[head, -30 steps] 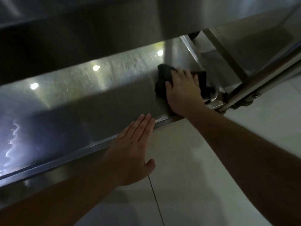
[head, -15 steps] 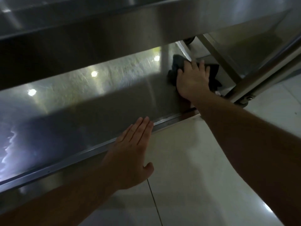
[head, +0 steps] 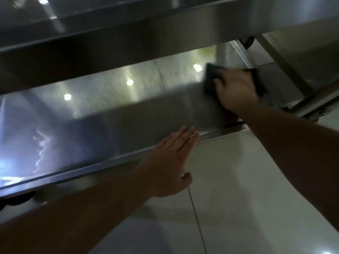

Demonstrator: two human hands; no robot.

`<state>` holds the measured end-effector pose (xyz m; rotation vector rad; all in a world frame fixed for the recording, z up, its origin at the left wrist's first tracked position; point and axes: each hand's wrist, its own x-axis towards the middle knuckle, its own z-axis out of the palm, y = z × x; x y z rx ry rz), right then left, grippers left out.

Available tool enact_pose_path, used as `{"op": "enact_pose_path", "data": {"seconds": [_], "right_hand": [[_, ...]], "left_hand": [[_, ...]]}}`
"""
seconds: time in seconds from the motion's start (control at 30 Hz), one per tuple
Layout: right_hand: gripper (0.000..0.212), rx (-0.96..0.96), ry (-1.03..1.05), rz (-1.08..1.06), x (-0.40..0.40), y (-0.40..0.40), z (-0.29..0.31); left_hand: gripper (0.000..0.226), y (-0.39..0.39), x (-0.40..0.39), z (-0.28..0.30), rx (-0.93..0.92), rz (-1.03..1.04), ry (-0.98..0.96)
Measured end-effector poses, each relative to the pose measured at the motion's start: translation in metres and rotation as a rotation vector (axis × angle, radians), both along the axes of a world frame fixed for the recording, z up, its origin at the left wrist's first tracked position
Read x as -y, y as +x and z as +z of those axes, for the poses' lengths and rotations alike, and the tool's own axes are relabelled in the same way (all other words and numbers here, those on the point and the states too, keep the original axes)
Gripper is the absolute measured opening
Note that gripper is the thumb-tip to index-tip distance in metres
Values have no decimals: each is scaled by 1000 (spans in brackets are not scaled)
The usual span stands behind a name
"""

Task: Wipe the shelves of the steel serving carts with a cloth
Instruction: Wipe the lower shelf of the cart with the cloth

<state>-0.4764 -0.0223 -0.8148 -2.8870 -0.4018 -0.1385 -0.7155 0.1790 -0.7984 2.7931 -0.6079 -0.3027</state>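
Observation:
The lower steel shelf [head: 110,110] of a serving cart runs across the view and mirrors ceiling lights. A dark cloth [head: 212,76] lies flat on its right end. My right hand [head: 236,92] presses down on the cloth with fingers spread; motion blur smears both. My left hand [head: 170,162] is flat with straight fingers, its fingertips resting on the shelf's front rim [head: 77,171]. Most of the cloth is hidden under my right hand.
An upper steel shelf [head: 146,26] overhangs the lower one from above. At the right a slanted steel leg or bar [head: 315,99] and a second cart's frame [head: 286,63] stand close. A pale tiled floor [head: 238,198] lies below the shelf edge.
My right hand has slid the cloth from the front right corner toward the shelf's back, then a little left. My left hand has stayed on the front rim.

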Motion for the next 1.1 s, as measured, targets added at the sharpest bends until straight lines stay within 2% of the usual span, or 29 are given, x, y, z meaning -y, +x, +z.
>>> {"op": "enact_pose_path", "data": {"seconds": [0.07, 0.13, 0.17, 0.23, 0.3, 0.4, 0.43, 0.5, 0.57, 0.67, 0.73, 0.8, 0.83, 0.9, 1.03, 1.1], "right_hand": [[59, -57, -14, -273, 7, 6, -2], [55, -122, -14, -370, -19, -1, 1], [53, -121, -16, -349, -41, -8, 4], [45, -68, -18, -182, -97, -28, 12], [36, -56, -22, 115, -154, -63, 19], [46, -132, 14, 594, -212, -125, 18], [50, -170, 20, 675, -215, -135, 16], [53, -177, 6, 708, -192, -130, 13], [50, -139, 10, 544, -141, -111, 9], [59, -9, -5, 48, -44, -80, 2], [60, -78, -54, -254, -7, -79, 0], [61, -180, -78, -404, -14, -88, 2], [61, -193, -85, -385, -27, -92, 2], [62, -206, -83, -188, -66, -108, 7], [64, -210, -108, 573, -134, -168, 10], [58, -232, -80, 725, -129, -166, 18]], "left_hand": [[87, -19, -33, -1, 15, 59, 3], [77, -42, -75, -2, 29, 141, 14], [75, -54, -97, -2, 30, 186, 34], [75, -74, -136, 0, 33, 281, 63], [79, -88, -168, 1, 42, 356, 96], [83, -96, -203, 3, 22, 436, 149], [83, -96, -211, 3, 13, 469, 152], [83, -95, -225, 3, 16, 569, 122], [75, -97, -238, 2, 44, 714, 80], [75, -105, -249, -8, 47, 891, 76], [79, -108, -255, -17, 45, 946, 102], [85, -109, -256, -25, 44, 947, 117], [85, -109, -255, -26, 52, 944, 123], [85, -110, -252, -27, 60, 963, 123], [84, -112, -248, -24, 91, 979, 119], [84, -113, -247, -22, 78, 978, 117]]}}
